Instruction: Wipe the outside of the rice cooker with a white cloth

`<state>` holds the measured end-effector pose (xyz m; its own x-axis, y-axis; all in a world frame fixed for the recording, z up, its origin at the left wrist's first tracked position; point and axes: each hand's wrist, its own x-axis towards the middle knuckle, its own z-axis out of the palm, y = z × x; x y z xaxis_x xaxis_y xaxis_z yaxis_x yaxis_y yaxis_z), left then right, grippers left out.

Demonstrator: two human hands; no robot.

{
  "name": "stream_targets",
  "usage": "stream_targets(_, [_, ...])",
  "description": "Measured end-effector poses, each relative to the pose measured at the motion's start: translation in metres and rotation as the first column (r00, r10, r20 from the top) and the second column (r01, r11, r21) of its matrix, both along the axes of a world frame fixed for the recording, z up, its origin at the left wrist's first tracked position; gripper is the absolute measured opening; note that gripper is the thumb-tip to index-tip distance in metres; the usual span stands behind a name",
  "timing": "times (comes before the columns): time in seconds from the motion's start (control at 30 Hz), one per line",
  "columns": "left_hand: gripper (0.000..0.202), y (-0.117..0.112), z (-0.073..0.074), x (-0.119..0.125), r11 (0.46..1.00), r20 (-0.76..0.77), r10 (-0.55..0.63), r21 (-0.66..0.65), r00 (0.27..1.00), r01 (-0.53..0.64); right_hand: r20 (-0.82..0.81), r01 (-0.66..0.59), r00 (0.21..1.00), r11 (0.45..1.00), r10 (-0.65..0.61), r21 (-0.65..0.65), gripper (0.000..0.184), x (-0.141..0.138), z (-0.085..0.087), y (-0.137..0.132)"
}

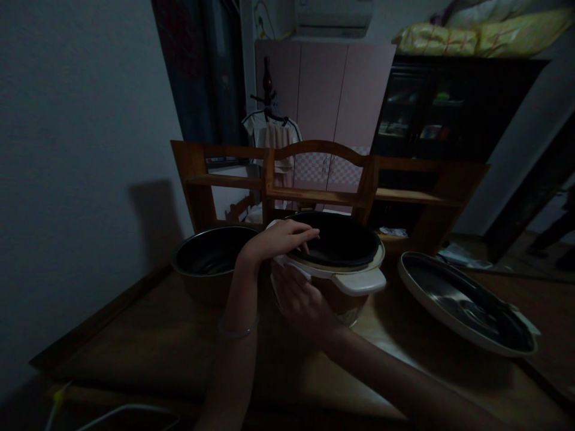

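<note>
A rice cooker (359,281) with a white rim, pale side handles and a dark interior stands upright in front of me. My left hand (284,237) rests at its near left rim, fingers stretched out over the opening and holding nothing I can see. Lower down, my right hand (306,302) presses a white cloth (294,264) against the cooker's outer wall below the rim. Most of the cloth is hidden behind the fingers. To the left sits a dark inner pot (211,254), with my left forearm in front of its right side.
A round lid (467,305) with a pale edge lies tilted at the right of the wooden table (148,347). Behind the cooker rises a wooden shelf frame (318,194). A white wall (90,149) bounds the left side. The room is dim.
</note>
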<state>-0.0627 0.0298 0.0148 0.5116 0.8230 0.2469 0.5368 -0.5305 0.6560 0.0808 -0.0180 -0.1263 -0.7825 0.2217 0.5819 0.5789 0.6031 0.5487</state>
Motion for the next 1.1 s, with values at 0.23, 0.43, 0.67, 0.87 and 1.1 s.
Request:
stream_targets(0.23, [0.058,0.002,-0.001,0.001,0.997,-0.033,0.067,0.036,0.997,-0.066,-0.024,0.114,0.993,0.993,-0.114,-0.036,0.053,-0.022,-0.053,0.009])
stream_targets(0.43, [0.056,0.006,-0.003,0.005,0.991,-0.066,0.104,0.096,0.992,-0.097,0.056,0.000,0.998,0.998,0.003,-0.056,0.055,0.007,-0.088,0.007])
stream_targets(0.67, [0.055,0.007,-0.006,0.006,0.987,-0.072,0.119,0.114,0.990,-0.110,0.234,-0.234,0.936,0.962,0.262,-0.139,0.042,0.073,-0.077,-0.007])
stream_targets(0.87, [0.056,0.009,-0.006,0.006,0.986,-0.079,0.122,0.123,0.989,-0.112,0.022,-0.381,0.914,0.876,0.405,-0.296,0.029,0.123,-0.067,-0.020])
stream_targets(1.1, [0.052,0.006,-0.004,0.010,0.982,-0.103,0.157,0.124,0.982,-0.144,-0.055,-0.193,0.981,0.978,0.189,-0.084,0.044,0.173,-0.044,-0.052])
